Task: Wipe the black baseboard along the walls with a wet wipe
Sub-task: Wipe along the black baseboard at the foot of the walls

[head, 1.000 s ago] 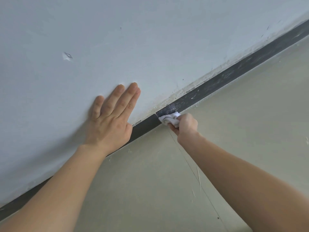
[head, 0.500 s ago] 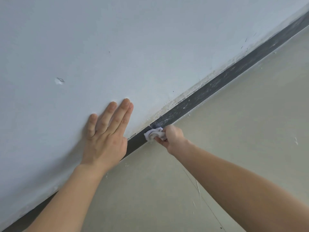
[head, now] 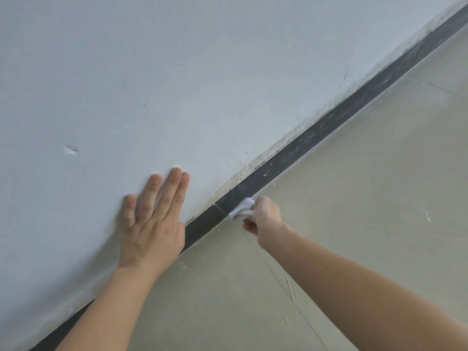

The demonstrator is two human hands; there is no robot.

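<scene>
Gripping the wet wipe (head: pixel 242 207) in curled right-hand fingers, we press it on the black baseboard (head: pixel 316 134), just right of the joint line. Right hand (head: pixel 264 220) has slid back toward the near-left since a second ago, then edged right again; it's scrubbing one spot back and forth, not advancing. Left hand (head: pixel 152 224) lies flat on the wall (head: pixel 202 72), fingers straight and close together, holding nothing, bracing as before. Near-left stretch of the baseboard reads cleaner and darker; far-right stretch shows pale scuffs and dust, so most of the visible run is likely not yet done. Floor (head: pixel 367 211) below has white flecks. Count: two hands, one wipe, one baseboard strip with one visible joint, one wall, one chip mark (head: pixel 71 149) on it.
</scene>
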